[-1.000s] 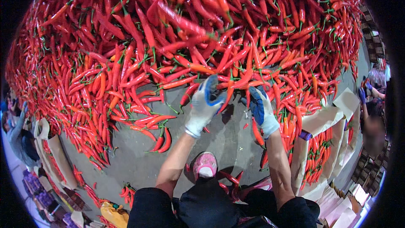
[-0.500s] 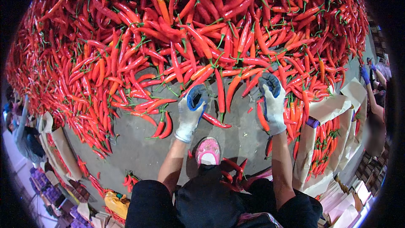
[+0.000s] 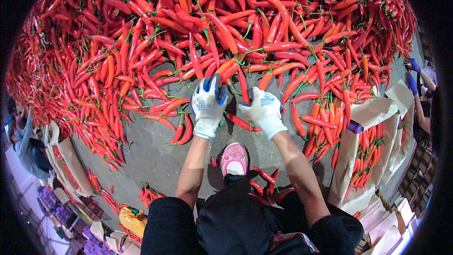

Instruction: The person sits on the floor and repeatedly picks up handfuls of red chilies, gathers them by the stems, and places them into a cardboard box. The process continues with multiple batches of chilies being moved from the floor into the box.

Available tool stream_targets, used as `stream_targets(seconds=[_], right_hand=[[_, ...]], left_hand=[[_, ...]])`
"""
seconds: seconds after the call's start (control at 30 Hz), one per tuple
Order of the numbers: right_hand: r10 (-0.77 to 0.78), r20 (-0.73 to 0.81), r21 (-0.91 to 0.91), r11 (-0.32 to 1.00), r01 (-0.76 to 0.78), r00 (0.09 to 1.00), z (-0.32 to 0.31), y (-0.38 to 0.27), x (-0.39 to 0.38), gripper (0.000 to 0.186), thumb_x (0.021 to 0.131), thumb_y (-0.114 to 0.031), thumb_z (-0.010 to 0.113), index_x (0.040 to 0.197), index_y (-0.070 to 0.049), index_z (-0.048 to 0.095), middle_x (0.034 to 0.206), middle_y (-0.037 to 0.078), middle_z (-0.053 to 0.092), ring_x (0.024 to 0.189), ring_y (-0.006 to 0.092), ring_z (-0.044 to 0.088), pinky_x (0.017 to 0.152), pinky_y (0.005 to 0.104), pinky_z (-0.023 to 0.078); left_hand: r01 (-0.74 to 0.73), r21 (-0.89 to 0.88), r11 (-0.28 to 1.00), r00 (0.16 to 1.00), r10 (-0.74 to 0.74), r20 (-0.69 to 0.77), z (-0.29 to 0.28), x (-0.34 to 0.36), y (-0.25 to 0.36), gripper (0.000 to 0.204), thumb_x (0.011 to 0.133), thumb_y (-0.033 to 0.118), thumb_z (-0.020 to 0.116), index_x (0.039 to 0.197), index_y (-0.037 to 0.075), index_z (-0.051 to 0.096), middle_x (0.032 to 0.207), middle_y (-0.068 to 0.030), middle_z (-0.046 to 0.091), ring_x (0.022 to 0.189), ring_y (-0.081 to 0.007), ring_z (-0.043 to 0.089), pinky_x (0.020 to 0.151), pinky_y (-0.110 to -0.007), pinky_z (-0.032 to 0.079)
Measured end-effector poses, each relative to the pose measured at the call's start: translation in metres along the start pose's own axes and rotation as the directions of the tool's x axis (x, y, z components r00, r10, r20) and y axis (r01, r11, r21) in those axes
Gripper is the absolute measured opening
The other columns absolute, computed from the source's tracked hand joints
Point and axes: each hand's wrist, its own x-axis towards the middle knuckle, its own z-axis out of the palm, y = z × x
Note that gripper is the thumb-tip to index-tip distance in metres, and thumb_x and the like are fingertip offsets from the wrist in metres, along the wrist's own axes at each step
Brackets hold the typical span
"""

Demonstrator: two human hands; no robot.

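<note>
My left hand (image 3: 208, 106) and my right hand (image 3: 264, 110) wear white gloves with blue palms. Both reach low over the near edge of a large heap of red chili peppers (image 3: 155, 59). The left hand's fingers are bent, with a gap between them and the thumb, beside an orange-red chili pepper (image 3: 228, 72). At my right hand, the thumb and fingers close on the lower end of a red chili pepper (image 3: 243, 86); part of that grip is hidden. Another chili pepper (image 3: 242, 122) lies on the floor between my wrists.
Open paper sacks stand on both sides, a right one (image 3: 343, 160) filled with chili peppers and a left one (image 3: 74, 160). My pink shoe (image 3: 234, 156) rests on the grey floor. Other people are at the far left (image 3: 28, 144) and far right (image 3: 421, 89).
My right hand has swung left toward my left hand and closed on a chili pepper. The left hand has turned, showing its back, and moved slightly left and up.
</note>
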Motion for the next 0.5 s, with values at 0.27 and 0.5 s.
stream_targets(seconds=[0.27, 0.5], right_hand=[[-0.023, 0.209, 0.96, 0.195, -0.2, 0.978, -0.026, 0.059, -0.047, 0.018, 0.084, -0.015, 0.065, 0.098, -0.004, 0.062, 0.081, -0.001, 0.061, 0.065, 0.0074, 0.057, 0.056, 0.0224, 0.046], [0.107, 0.103, 0.731, 0.666, -0.148, 0.989, -0.096, 0.175, -0.075, 0.052, 0.073, -0.023, 0.073, 0.117, 0.001, 0.057, 0.099, 0.006, 0.065, 0.085, 0.0123, 0.059, 0.08, 0.0277, 0.047]], left_hand=[[0.291, -0.36, 0.887, 0.925, -0.165, 0.343, 0.007, -0.007, 0.018, 0.038, 0.08, 0.019, 0.068, 0.113, 0.004, 0.058, 0.087, -0.0146, 0.067, 0.078, -0.0311, 0.066, 0.07, -0.039, 0.052], [0.353, -0.515, 0.781, 0.936, -0.304, 0.18, 0.005, -0.018, 0.006, 0.03, 0.078, 0.004, 0.063, 0.108, 0.001, 0.063, 0.096, -0.0184, 0.067, 0.084, -0.0301, 0.067, 0.074, -0.035, 0.051]])
